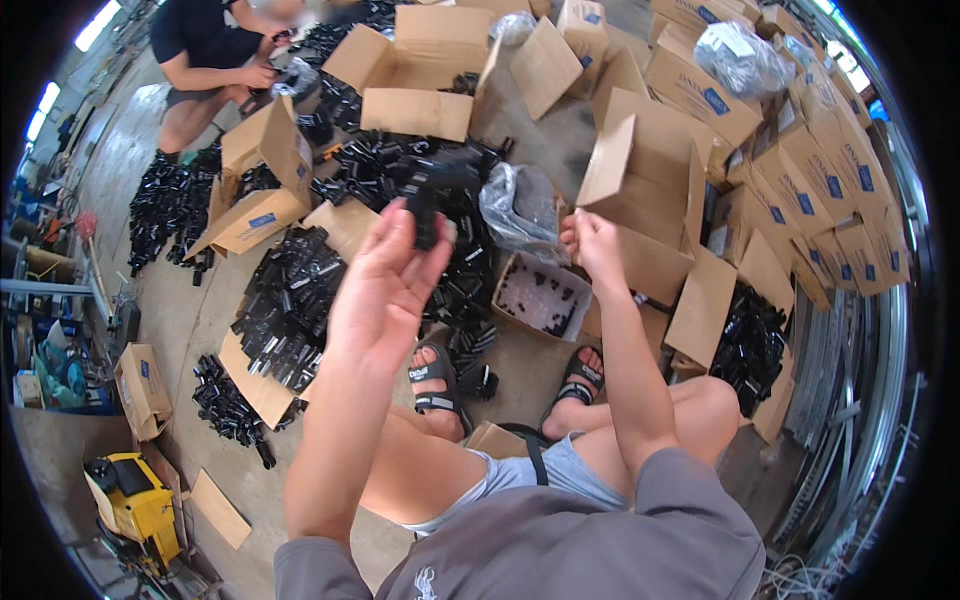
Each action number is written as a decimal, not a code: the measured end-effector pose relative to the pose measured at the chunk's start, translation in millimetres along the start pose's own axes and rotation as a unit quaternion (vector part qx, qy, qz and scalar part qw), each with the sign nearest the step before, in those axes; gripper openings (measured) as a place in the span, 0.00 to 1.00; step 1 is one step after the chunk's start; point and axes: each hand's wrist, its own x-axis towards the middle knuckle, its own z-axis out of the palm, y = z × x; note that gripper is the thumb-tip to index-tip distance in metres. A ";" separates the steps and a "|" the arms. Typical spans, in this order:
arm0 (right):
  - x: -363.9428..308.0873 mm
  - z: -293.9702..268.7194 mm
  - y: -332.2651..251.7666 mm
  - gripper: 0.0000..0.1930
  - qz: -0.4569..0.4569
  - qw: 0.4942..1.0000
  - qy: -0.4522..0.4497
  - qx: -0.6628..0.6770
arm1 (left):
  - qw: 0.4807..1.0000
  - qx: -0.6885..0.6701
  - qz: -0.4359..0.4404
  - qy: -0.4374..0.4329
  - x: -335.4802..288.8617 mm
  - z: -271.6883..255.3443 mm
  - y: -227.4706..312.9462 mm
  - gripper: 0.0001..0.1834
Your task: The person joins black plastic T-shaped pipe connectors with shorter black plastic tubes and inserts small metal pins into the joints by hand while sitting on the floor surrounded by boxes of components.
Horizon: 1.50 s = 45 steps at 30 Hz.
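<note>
My left hand (388, 285) is raised palm up over the floor, its fingers closed on a black plastic part (424, 222). The top of the part is smeared by motion. To the right, my right hand (594, 245) is closed in a pinch. Whatever its fingertips hold is too small or hidden to tell. Close to it is a clear plastic bag (518, 212). Below the bag, a shallow open carton (543, 298) has small black pieces in it. Under my left hand spreads a heap of black plastic parts (465, 255).
A large open cardboard box (650, 170) stands ahead on the right, with stacked cartons (815, 180) beyond it. More black parts (292, 305) lie on the left. A person (215, 60) crouches at the far left. Metal profiles (850, 400) lie at the right. A yellow machine (140, 500) stands lower left.
</note>
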 end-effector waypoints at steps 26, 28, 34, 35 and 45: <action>-8.4 84.6 151.8 0.12 -0.021 0.972 -0.015 -0.235 | 0.990 -0.102 0.090 0.047 7.7 -19.2 4.8 0.20; -21.6 87.6 102.6 0.09 -0.062 0.998 0.026 -0.018 | 0.989 -0.094 0.103 0.049 8.0 -10.9 -0.9 0.20; -91.0 106.4 -104.2 0.09 -0.178 0.957 -0.088 0.210 | 0.986 -0.051 0.143 0.067 6.1 -9.3 -22.3 0.21; -96.8 107.7 -124.0 0.08 -0.201 0.960 -0.098 0.170 | 0.985 -0.047 0.151 0.075 5.7 -8.1 -26.4 0.22; -107.5 123.3 -156.7 0.09 -0.133 0.928 -0.180 0.298 | 0.984 -0.015 0.163 0.072 0.3 -4.2 -40.3 0.19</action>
